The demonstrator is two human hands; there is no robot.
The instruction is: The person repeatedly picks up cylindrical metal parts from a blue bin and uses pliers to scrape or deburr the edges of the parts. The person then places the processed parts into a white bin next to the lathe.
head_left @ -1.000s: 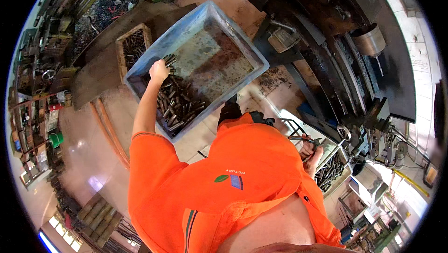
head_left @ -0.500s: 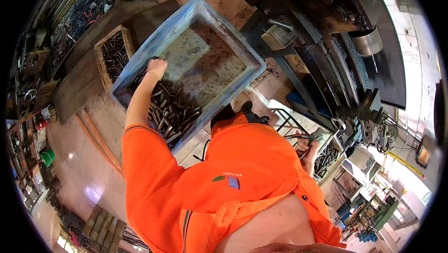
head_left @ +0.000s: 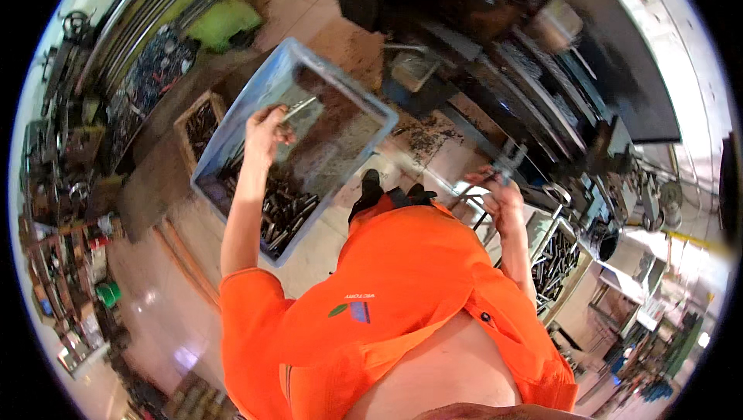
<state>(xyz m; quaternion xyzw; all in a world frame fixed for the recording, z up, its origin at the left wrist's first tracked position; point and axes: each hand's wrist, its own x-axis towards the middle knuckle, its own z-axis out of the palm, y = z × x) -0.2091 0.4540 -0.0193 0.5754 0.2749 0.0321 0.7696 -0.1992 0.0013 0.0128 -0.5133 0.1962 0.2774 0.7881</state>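
Slim, straight, silvery metal rod (head_left: 300, 108) — pinched in the near-closed fingers of the left hand (head_left: 268, 133), above the scuffed blue rectangular plastic bin (head_left: 246, 105); right hand (head_left: 505, 202), right of the bin, fingers curled around a blurred grey metal tool (head_left: 508, 161). Pale glossy tiled floor (head_left: 329, 230) around the bin — dark metal machine (head_left: 534, 87) to its right, brown wooden box (head_left: 183, 141) to its left.

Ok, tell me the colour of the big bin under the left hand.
The bin is faded blue, showing best in the head view.
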